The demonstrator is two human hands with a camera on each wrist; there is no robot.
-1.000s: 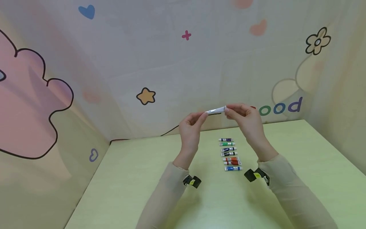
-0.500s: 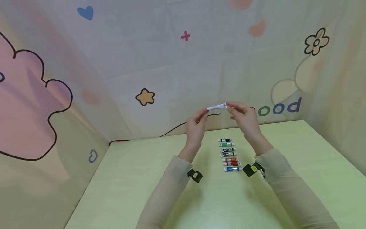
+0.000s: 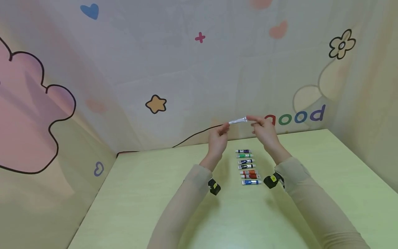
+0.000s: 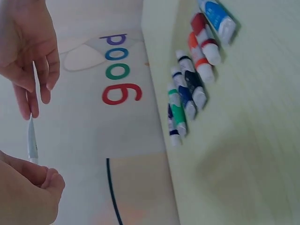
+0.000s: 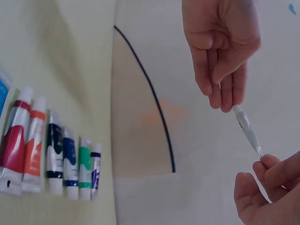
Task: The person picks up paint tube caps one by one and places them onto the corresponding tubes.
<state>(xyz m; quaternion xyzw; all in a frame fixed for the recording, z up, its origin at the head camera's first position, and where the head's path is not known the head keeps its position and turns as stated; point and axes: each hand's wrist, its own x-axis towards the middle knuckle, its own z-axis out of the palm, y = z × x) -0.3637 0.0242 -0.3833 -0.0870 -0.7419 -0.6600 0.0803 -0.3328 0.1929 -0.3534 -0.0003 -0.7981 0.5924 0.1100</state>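
A white paint tube (image 3: 237,120) is held up above the table, in front of the wall. My left hand (image 3: 217,141) pinches it by the cap end. At its flat tail, the straight index finger of my right hand (image 3: 265,133) touches the tube, with the thumb apart from it. In the right wrist view the tube (image 5: 247,129) slants between the left fingertips and the right finger. Below the hands several paint tubes lie in a column: purple (image 3: 243,151), green (image 3: 244,156), two dark ones, orange (image 3: 248,172), red (image 3: 250,176) and blue (image 3: 251,182).
The tubes lie on a pale green table (image 3: 149,193). A patterned cloth wall (image 3: 174,62) rises behind it, with the printed word good. Both wrists carry small black cameras (image 3: 214,187).
The right thumb has come away from the tube's tail, leaving the index finger on it. Both hands shifted slightly, the left one to the right. The tubes on the table stay put.
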